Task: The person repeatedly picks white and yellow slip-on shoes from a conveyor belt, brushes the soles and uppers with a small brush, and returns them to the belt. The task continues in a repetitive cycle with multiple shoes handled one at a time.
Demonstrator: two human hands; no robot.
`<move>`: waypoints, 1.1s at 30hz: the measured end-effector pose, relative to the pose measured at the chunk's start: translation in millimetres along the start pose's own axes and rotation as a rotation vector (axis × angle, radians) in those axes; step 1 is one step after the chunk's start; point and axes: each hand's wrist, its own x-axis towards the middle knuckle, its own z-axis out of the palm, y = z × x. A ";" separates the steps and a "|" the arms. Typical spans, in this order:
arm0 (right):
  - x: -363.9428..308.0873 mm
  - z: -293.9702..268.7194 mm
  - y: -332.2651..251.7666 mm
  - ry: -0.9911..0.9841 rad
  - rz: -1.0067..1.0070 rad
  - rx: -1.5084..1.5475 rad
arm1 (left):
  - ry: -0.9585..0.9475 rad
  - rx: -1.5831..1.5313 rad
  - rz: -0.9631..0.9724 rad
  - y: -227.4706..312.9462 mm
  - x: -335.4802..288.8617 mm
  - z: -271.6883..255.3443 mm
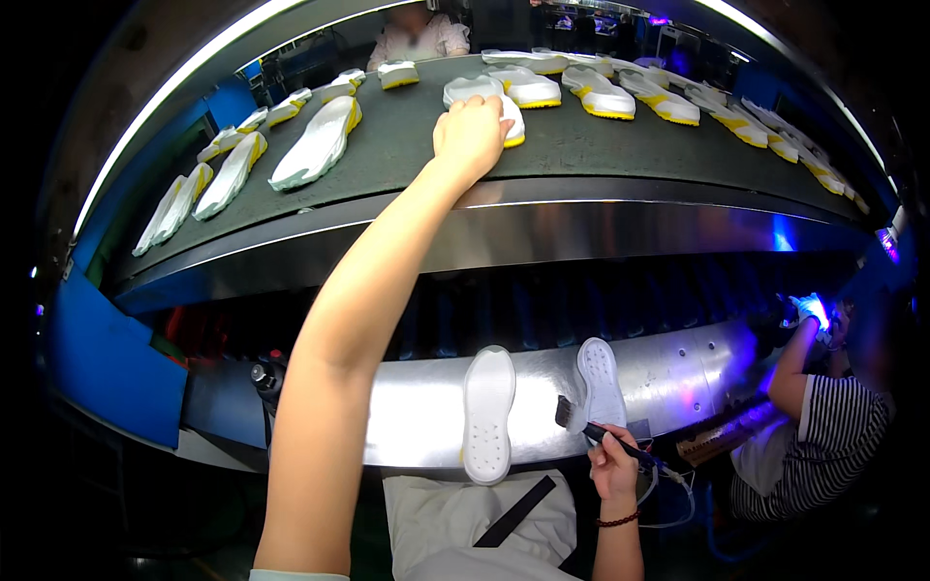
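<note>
My left arm stretches far forward over a dark green conveyor belt [397,160]. My left hand [472,138] is closed on a white shoe sole [472,89] with a yellow edge; the fingers partly hide it, and whether a second sole lies under them I cannot tell. Low on the right, my right hand [613,470] grips a black-handled brush [573,416], its dark bristles pointing left. Close to the brush a white sole [603,382] lies on the metal ledge [407,416]. Another white sole [488,416], dotted with small holes, rests to its left.
More white and yellow soles [601,94] line the belt on both sides. A dark slot [542,300] runs between belt and ledge. Clear tubing [678,504] hangs by my right hand. A co-worker in a striped sleeve [843,426] works at right; another person [418,39] sits beyond the belt.
</note>
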 end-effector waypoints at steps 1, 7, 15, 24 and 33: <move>0.6 -2.3 -2.6 0.000 0.002 0.000 | -0.033 -0.037 0.032 1.4 -4.5 -12.1; -3.6 -13.9 -10.7 0.052 -0.031 -0.005 | 0.156 -0.352 0.301 31.3 -85.8 -88.1; -3.6 -3.5 -19.1 0.020 -0.075 0.013 | 0.157 -0.136 0.655 34.5 -148.4 -63.1; -2.1 -5.4 -23.7 0.020 -0.092 0.026 | 0.424 -0.560 0.113 38.5 -139.6 -47.2; 0.5 -13.0 -38.6 0.043 -0.167 0.033 | -0.305 -2.247 -0.785 37.8 -148.7 -72.5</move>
